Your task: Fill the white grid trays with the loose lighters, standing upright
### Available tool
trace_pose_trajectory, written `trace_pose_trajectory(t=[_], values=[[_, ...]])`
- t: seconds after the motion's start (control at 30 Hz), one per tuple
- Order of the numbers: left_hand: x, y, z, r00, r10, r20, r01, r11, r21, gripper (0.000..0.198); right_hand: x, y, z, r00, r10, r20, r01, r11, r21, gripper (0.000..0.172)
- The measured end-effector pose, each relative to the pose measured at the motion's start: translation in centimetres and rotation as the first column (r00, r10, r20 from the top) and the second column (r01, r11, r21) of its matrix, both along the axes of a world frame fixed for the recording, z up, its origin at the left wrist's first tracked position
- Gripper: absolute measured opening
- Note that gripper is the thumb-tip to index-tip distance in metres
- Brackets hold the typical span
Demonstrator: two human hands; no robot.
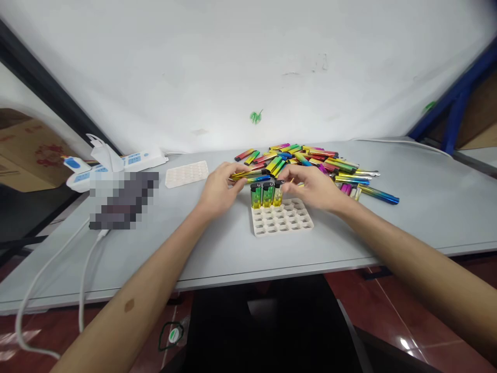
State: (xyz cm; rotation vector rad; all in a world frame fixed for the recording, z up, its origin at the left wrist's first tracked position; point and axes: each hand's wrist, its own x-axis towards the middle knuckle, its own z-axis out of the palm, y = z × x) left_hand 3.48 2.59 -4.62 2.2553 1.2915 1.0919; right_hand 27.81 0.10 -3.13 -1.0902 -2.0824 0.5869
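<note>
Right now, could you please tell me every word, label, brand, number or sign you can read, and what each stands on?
No text can be read here.
Cardboard box at left: red print, too blurred.
Power strip: blue markings, too small.
Wall: green mark, no letters discernible.
Round tag below the table: too blurred.
Three upright lighters and the shiny pieces heaped behind: no readable lettering.

Near the middle of the frame, we have room to slide across the gray table [221,248] left of the white tray [283,231]. Just above center, piled lighters [302,158] block us; lower left, white cords [83,290] do.
</note>
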Motion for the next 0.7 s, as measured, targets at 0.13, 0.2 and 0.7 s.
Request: trace_pose_trajectory(t=[0.13,0.2,0.7], values=[[0.2,0.0,-0.1,0.997,-0.040,0.066,0.043,0.998,-0.050,0.023,0.2,0.7,-0.7,0.990,-0.102,-0.096,0.108,0.992,0.059,0.042],[0.4,0.1,-0.2,0.997,-0.034,0.075,0.037,0.998,-0.049,0.024,0.0,1.1,-1.1,0.986,-0.139,-0.092,0.146,0.987,0.066,0.030],[0.5,0.1,-0.6,0.953,-0.014,-0.303,0.033,0.998,0.058,0.041,-0.2,1.8,-0.7,0.754,-0.208,-0.623,0.072,0.969,-0.237,0.036]])
